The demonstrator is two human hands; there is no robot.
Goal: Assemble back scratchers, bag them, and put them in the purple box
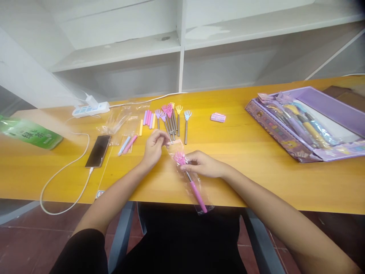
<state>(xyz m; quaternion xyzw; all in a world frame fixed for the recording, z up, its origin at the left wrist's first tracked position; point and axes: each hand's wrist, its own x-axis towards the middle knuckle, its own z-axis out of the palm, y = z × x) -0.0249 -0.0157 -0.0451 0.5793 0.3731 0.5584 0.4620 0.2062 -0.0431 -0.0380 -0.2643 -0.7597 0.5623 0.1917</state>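
A pink back scratcher [197,194] with a hand-shaped head and metal rod lies inside a clear plastic bag [186,182], slanting toward the table's front edge. My right hand [202,164] is closed on it through the bag, just below the head. At the bag's top end, my left hand [155,146] is closed, its fingertips pinching the bag's edge. Just beyond my hands lie several unbagged scratcher heads on metal rods, among them a blue one [186,125], a yellow one [178,118] and a pink one [169,111].
Loose coloured handles [148,118] and empty clear bags [122,118] lie to the left. Farther left are a charging phone [98,151], a power strip [91,109] and a green bottle [34,133]. A small pink packet [218,117] and an open purple box [282,133] of bagged scratchers are right.
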